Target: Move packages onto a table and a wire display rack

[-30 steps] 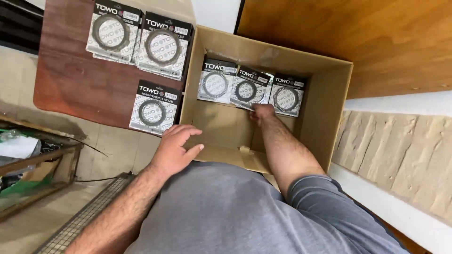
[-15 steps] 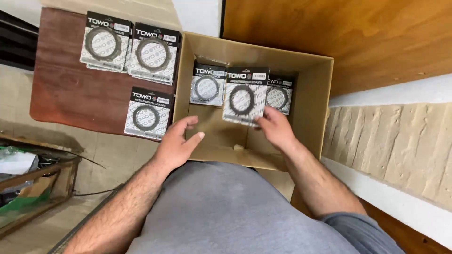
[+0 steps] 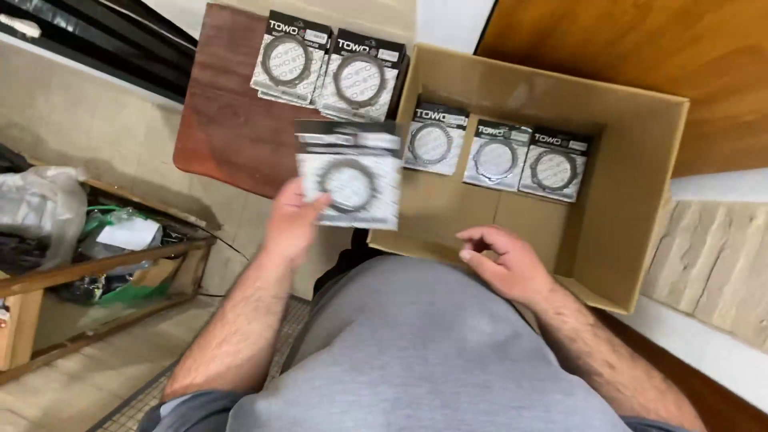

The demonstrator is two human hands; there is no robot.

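Head camera looks down on a person seated over an open cardboard box point(image 3: 640, 240). The left hand point(image 3: 292, 220) grips a flat carded pack point(image 3: 350, 174) with a dark friction ring under clear film, fingers behind its lower left edge and thumb on the front; the pack is blurred, held in the air between the box and the brown wooden tabletop point(image 3: 228, 120). The step in hand looks like carrying packs across from box to table. Two stacks of like packs point(image 3: 330, 64) lie side by side at the table's far end, overlapping slightly, and three more packs point(image 3: 496, 152) stand in a row against the box's far wall. Setting this one down neatly would call for a level wrist and a clear spot near those stacks. The left forearm is stretched forward with the wrist cocked up. The right hand point(image 3: 504, 260) hovers over the box's near edge, fingers loosely curled, gripping nothing, its forearm angled in from the right.
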